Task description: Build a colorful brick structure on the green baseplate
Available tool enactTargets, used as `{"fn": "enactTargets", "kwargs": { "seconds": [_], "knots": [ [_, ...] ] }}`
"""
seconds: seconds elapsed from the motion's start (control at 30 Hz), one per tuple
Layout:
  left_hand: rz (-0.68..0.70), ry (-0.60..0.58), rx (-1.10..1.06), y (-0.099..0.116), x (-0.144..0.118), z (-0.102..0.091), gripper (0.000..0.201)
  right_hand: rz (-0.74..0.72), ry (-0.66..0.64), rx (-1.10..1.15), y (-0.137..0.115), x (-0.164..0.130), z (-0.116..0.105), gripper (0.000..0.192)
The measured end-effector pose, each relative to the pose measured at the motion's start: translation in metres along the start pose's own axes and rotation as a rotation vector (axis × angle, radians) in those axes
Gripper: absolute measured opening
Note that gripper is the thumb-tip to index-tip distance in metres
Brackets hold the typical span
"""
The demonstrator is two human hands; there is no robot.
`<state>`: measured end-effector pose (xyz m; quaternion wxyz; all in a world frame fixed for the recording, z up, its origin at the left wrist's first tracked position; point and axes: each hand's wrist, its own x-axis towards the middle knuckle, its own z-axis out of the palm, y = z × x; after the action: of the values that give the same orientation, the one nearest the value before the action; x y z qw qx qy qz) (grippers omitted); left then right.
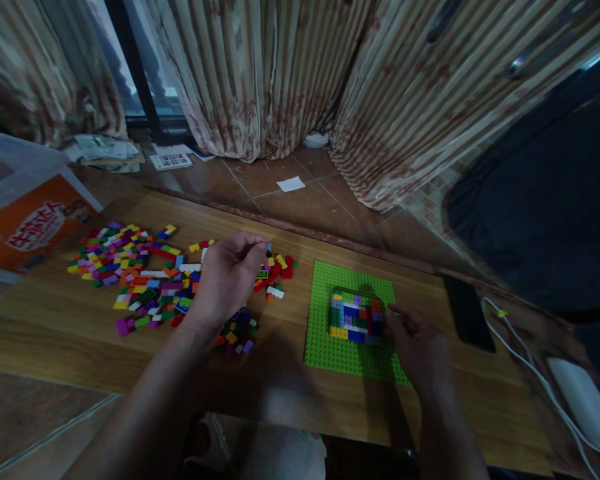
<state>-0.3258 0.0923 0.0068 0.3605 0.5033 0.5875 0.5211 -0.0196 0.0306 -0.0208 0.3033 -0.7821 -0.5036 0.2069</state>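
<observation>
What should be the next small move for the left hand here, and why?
Probably carry the left hand across to the brick build on the green baseplate. Its fingers are pinched together above the loose bricks, as if on a small piece, though the piece itself cannot be seen. The right hand rests at the build's right edge, apparently steadying it.
</observation>
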Motion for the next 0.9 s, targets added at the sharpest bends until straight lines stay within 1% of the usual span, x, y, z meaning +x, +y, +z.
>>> {"fn": "enactTargets", "kwargs": {
  "seconds": [0.3, 0.43, 0.63, 0.9],
  "knots": [
    [0.001, 0.001, -0.005, 0.0013, -0.0012, -0.0008, 0.014, 0.071, -0.016, 0.072, 0.0042, 0.0063, 0.0068, 0.049],
    [-0.008, 0.001, -0.012, 0.0015, -0.0013, -0.0009, 0.014, 0.069, -0.012, 0.098, 0.0079, 0.0080, 0.0088, 0.049],
    [-0.012, -0.005, 0.006, 0.0010, -0.0006, -0.0012, 0.014, 0.115, -0.028, 0.117, 0.0062, 0.0091, 0.0087, 0.048],
    [-0.031, -0.022, -0.014, 0.0008, -0.0005, -0.0008, 0.016, 0.089, -0.082, 0.111, 0.0066, 0.0095, 0.0072, 0.044]
  ]
}}
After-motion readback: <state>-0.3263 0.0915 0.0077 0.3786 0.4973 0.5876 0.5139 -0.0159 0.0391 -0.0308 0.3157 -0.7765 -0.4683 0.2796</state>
